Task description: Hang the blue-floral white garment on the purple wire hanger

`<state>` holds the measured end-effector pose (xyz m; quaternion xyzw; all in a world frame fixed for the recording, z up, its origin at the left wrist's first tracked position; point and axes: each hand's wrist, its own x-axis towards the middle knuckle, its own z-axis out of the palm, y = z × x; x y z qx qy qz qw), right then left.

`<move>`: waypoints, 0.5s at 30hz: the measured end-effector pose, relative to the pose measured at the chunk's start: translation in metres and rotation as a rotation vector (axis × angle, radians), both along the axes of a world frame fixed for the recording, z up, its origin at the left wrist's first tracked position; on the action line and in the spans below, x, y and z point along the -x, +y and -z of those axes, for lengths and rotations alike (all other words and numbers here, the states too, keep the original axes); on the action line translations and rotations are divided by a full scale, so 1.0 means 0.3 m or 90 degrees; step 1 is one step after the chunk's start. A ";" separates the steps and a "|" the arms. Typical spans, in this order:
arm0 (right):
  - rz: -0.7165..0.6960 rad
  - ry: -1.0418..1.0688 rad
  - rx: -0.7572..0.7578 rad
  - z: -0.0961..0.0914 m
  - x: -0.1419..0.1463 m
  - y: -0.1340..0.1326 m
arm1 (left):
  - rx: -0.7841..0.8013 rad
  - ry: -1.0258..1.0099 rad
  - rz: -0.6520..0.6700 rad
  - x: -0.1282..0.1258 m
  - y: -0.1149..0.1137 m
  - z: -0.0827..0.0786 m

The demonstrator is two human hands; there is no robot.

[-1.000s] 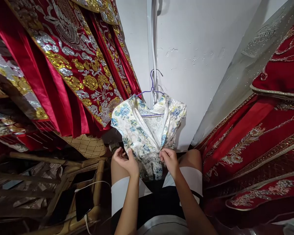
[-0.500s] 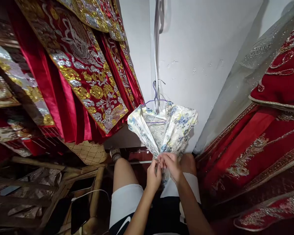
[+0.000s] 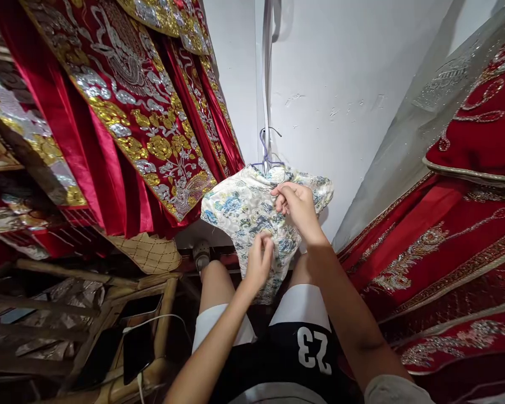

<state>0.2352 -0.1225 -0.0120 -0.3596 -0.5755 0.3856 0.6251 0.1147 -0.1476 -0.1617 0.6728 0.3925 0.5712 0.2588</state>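
A white floral blouse (image 3: pixel 231 207) with blue and yellow flowers hangs in front of me on a purple wire hanger (image 3: pixel 266 147). Its lower end drops between my knees. My right hand (image 3: pixel 297 205) is closed in a pinch before the upper right of the blouse, just below the neckline. Lower down, before the middle of the blouse, my left hand (image 3: pixel 258 261) is also closed, thumb against the fingers. Whatever sits between the fingertips of either hand is too small to make out.
Red satin costumes (image 3: pixel 151 129) with gold and silver embroidery hang at left. Red beaded garments (image 3: pixel 446 241) and a sheer veil (image 3: pixel 387 151) fill the right. Dark phones (image 3: pixel 137 350) and a white cable (image 3: pixel 164 317) rest on a bamboo stand (image 3: pixel 168 297). Behind is a white wall (image 3: pixel 332 67).
My hands were together at the blouse's front; now they are apart, the right raised well above the left. The blouse's open front no longer shows, and its left side spreads wider.
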 end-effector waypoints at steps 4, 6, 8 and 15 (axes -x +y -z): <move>0.004 -0.032 -0.022 0.004 0.000 0.023 | -0.216 0.056 -0.052 0.039 0.141 -0.348; 0.021 -0.034 -0.053 0.010 -0.001 0.051 | -0.294 0.165 -0.067 0.045 0.197 -0.453; 0.052 -0.034 -0.075 0.040 -0.006 0.084 | -0.352 0.256 -0.059 0.051 0.231 -0.510; 0.067 -0.077 0.078 0.328 -0.002 0.085 | -0.270 -0.222 -0.201 0.287 0.292 -0.522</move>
